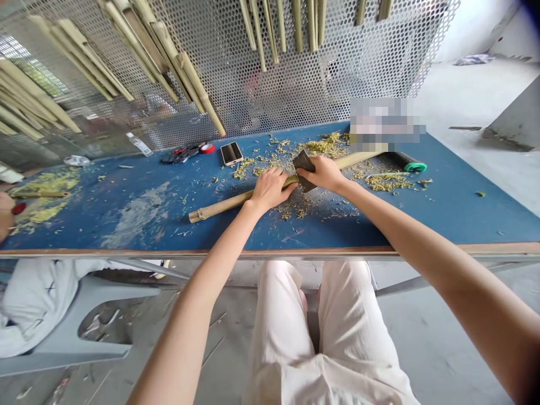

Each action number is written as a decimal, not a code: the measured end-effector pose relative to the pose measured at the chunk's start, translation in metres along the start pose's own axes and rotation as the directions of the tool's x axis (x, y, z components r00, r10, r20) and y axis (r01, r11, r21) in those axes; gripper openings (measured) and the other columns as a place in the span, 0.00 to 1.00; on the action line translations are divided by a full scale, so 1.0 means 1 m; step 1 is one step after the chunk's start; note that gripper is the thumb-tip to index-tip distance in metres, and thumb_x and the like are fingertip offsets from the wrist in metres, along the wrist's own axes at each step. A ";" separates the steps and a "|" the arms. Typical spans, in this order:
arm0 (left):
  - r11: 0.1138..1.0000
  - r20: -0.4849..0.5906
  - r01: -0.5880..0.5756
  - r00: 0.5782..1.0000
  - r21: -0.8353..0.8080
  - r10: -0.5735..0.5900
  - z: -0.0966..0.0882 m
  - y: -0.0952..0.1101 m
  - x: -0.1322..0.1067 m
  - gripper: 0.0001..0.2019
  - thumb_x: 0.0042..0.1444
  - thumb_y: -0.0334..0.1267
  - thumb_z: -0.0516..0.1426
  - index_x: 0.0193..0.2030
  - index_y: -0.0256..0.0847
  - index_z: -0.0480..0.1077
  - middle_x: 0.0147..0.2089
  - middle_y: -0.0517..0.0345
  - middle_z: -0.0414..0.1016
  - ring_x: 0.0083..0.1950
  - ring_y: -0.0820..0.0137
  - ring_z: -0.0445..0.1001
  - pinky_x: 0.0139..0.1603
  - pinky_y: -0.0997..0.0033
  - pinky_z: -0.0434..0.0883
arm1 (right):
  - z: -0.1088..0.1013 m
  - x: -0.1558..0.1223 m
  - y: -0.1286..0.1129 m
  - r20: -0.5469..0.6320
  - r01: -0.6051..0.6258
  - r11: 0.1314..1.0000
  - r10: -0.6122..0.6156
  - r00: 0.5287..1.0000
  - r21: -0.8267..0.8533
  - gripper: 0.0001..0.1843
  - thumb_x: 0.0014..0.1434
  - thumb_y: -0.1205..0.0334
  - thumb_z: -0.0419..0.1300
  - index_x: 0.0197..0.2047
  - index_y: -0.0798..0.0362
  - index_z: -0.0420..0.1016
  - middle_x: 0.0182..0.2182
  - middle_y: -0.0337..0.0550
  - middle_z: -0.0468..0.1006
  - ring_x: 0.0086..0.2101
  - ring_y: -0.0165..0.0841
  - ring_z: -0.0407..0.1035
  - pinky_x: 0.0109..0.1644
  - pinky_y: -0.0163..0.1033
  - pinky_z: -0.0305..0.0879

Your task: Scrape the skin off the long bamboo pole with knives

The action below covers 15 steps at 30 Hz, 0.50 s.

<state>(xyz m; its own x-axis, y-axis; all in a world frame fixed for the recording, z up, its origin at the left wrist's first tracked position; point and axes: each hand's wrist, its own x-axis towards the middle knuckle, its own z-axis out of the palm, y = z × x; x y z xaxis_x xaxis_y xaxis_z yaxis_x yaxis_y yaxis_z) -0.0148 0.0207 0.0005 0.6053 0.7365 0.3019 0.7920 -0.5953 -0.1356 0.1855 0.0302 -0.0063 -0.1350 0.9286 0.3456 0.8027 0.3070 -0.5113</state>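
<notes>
A long pale bamboo stick (223, 206) lies slantwise across the blue table (139, 208). My left hand (269, 189) is closed around the stick near its middle and presses it down. My right hand (324, 172) is closed on a dark flat blade (302, 163) whose edge rests on the stick right beside my left hand. Green-yellow bamboo shavings (324, 147) lie scattered around both hands.
A phone (232, 153), a red tape roll (206, 148) and dark tools (181, 153) lie at the table's back. A black roll with a green end (408, 163) lies at the right. Bamboo sticks (185, 73) lean on a perforated metal screen. Another person (5, 214) sits at the left.
</notes>
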 end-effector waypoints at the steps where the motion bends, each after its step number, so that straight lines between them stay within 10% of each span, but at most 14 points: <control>1: 1.000 -0.001 -0.004 1.000 -0.011 0.004 0.000 -0.001 0.000 0.20 0.70 0.51 0.51 0.49 0.37 0.77 0.51 0.40 0.78 0.56 0.52 0.75 0.53 0.57 0.68 | 0.001 0.001 0.001 0.005 0.000 1.000 0.000 1.000 0.005 0.15 0.61 0.47 0.59 0.33 0.50 0.73 0.28 0.48 0.77 0.33 0.42 0.71 0.37 0.42 0.64; 15: 0.998 0.051 0.039 0.998 -0.057 -0.037 0.003 -0.003 0.002 0.21 0.71 0.52 0.50 0.52 0.39 0.76 0.49 0.43 0.80 0.51 0.54 0.79 0.48 0.61 0.69 | 0.005 -0.006 -0.011 -0.059 -0.034 0.997 0.030 0.998 -0.063 0.14 0.62 0.49 0.56 0.34 0.51 0.70 0.30 0.52 0.77 0.34 0.46 0.72 0.38 0.45 0.65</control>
<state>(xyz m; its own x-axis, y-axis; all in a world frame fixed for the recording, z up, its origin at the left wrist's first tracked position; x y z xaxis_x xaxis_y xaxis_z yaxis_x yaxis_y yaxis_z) -0.0158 0.0252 -0.0008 0.5793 0.7731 0.2584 0.8094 -0.5831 -0.0699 0.1747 0.0223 -0.0072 -0.0763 0.9236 0.3758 0.8419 0.2616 -0.4719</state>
